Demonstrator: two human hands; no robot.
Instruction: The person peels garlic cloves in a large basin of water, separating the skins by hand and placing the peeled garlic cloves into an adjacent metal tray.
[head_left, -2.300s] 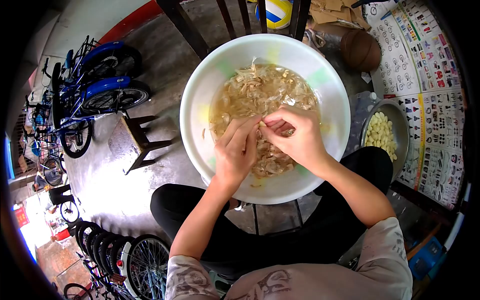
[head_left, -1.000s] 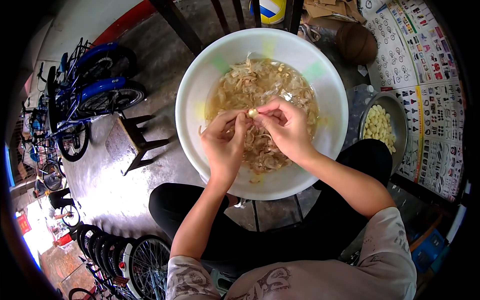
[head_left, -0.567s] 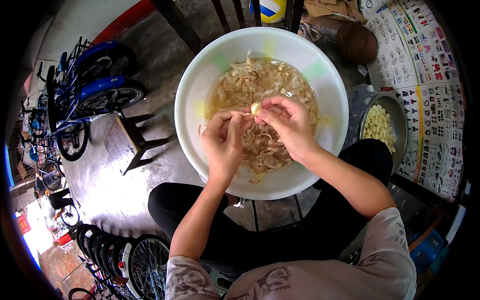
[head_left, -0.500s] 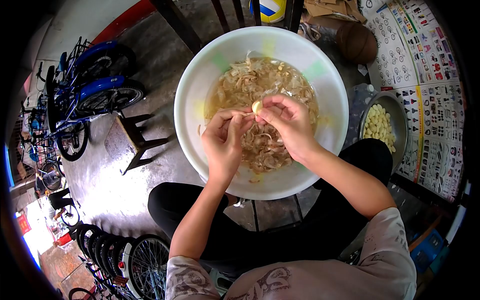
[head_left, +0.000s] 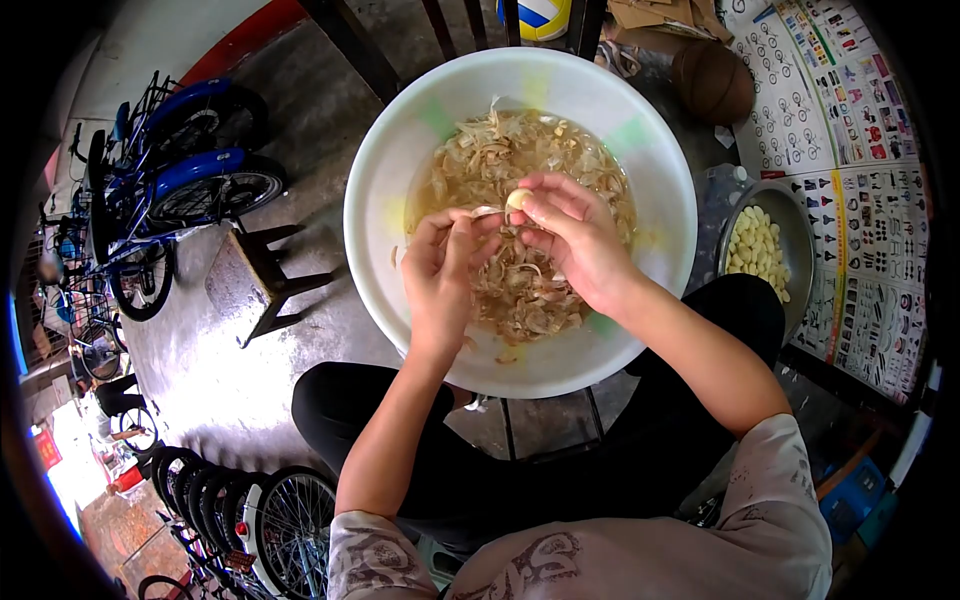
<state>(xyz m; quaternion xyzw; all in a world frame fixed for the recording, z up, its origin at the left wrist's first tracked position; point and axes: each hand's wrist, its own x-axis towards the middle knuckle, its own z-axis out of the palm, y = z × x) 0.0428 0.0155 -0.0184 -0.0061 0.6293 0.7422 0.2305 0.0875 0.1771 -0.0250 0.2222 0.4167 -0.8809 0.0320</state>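
Observation:
A wide white basin [head_left: 385, 150] stands in front of me, with brownish water and many loose papery skins [head_left: 490, 150] in it. Over its middle, my right hand [head_left: 575, 235] pinches a pale peeled garlic clove [head_left: 519, 199] between thumb and fingertips. My left hand [head_left: 440, 270], just to the left, is closed on a thin strip of skin [head_left: 487, 211] at its fingertips. The strip reaches close to the clove; whether they touch is unclear. A metal bowl [head_left: 805, 250] at the right holds a heap of peeled cloves [head_left: 757, 250].
Blue bicycles [head_left: 200, 185] and a small wooden stool [head_left: 240, 280] stand at the left, more bicycle wheels [head_left: 295, 530] at the lower left. Dark chair slats [head_left: 440, 25], a ball [head_left: 540, 18] and a brown basketball [head_left: 712, 83] lie beyond the basin. Printed sheets [head_left: 850, 200] are at the right.
Earlier both hands met at the clove. Now my right hand has moved slightly up with the clove, and a strip of skin shows in my left fingertips, a little apart from it.

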